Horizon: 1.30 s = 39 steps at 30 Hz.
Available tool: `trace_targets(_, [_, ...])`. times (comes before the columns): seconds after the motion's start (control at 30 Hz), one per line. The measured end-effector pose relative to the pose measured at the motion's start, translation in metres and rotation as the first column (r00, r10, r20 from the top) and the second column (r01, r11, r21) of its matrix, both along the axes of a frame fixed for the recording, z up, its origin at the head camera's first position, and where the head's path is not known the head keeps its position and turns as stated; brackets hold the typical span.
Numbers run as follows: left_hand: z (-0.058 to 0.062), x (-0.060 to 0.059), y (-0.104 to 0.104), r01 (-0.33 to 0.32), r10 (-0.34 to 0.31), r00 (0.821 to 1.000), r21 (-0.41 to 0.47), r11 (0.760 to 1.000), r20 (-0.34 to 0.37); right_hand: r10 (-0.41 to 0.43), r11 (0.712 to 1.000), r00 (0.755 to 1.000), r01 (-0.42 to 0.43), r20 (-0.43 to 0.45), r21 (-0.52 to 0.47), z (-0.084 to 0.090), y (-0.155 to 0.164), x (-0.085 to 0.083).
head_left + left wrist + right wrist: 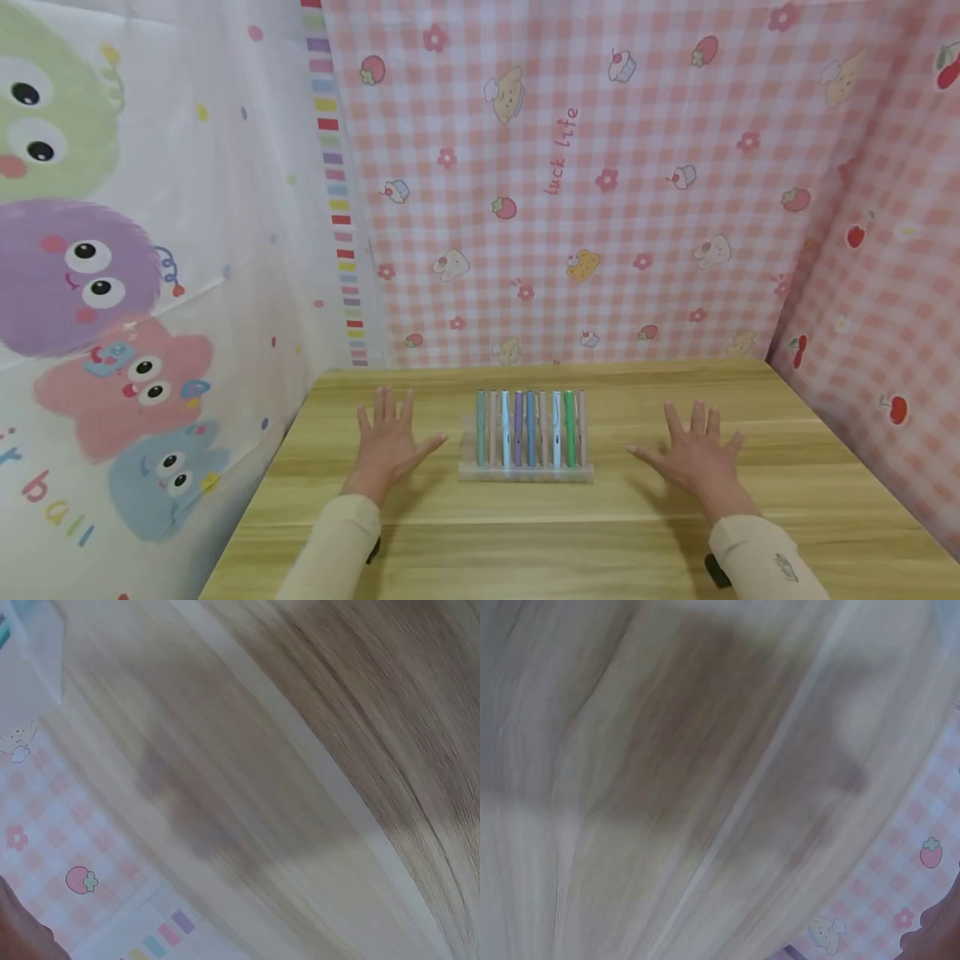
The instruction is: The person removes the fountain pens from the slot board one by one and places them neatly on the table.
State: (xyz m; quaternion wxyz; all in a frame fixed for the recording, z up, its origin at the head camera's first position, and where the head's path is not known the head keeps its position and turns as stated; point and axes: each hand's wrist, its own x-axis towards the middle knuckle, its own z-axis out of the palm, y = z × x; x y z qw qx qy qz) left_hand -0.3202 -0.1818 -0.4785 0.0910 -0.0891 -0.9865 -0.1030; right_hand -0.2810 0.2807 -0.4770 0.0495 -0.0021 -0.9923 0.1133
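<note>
Fingers (pixel 385 406) of both hands spread flat, pen rack (pixel 527 472) lying between them

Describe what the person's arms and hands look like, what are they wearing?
Both arms wear long cream sleeves reaching the wrists. The right sleeve bears a small grey mark near the cuff. A dark band peeks out under each wrist. The left hand and right hand are bare, with no gloves.
</note>
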Motion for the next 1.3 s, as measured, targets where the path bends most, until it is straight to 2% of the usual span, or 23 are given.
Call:
trace_targets(0.17, [0.01,0.002,0.009,-0.016,0.015,1.0,0.068,0.998,0.014,-0.028,0.999,0.999,0.029,0.023,-0.045,0.005,-0.008,0.001])
trace_targets(0.33, [0.012,0.006,0.015,-0.047,0.042,0.998,0.164,0.985,0.037,-0.05,0.995,0.997,0.055,0.055,-0.087,0.008,-0.019,0.003])
trace_targets(0.47, [0.009,0.007,0.019,-0.077,0.066,0.997,0.272,0.959,0.05,-0.057,0.991,0.996,0.064,0.061,-0.117,0.009,-0.023,0.005])
trace_targets(0.53, [0.007,0.007,0.021,-0.1,0.082,0.994,0.331,0.938,0.07,-0.06,0.989,0.996,0.067,0.06,-0.131,0.009,-0.026,0.006])
trace_targets(0.6, [0.007,0.007,0.023,-0.123,0.092,0.991,0.401,0.908,0.094,-0.065,0.987,0.996,0.072,0.059,-0.143,0.009,-0.029,0.007])
trace_targets(0.67, [0.006,0.007,0.025,-0.142,0.094,0.988,0.478,0.867,0.124,-0.073,0.982,0.996,0.081,0.056,-0.168,0.009,-0.032,0.007])
trace_targets(0.8, [0.007,0.009,0.031,-0.15,0.051,0.984,0.651,0.745,0.168,-0.083,0.967,0.996,0.09,0.039,-0.236,0.012,-0.039,0.007])
trace_targets(0.9, [0.007,0.011,0.034,-0.152,0.008,0.981,0.745,0.649,0.194,-0.084,0.95,0.996,0.09,0.031,-0.3,0.016,-0.046,0.005])
trace_targets(0.97, [0.006,0.011,0.036,-0.154,-0.017,0.978,0.783,0.603,0.206,-0.088,0.934,0.996,0.093,0.031,-0.345,0.018,-0.051,0.005])
trace_targets(1.2, [-0.002,0.013,0.038,-0.192,-0.047,0.967,0.84,0.507,0.249,-0.101,0.848,0.995,0.084,-0.005,-0.524,0.016,-0.064,-0.001])
trace_targets(1.3, [-0.006,0.013,0.038,-0.21,-0.06,0.961,0.852,0.479,0.271,-0.115,0.803,0.993,0.087,-0.01,-0.589,0.016,-0.07,-0.001])
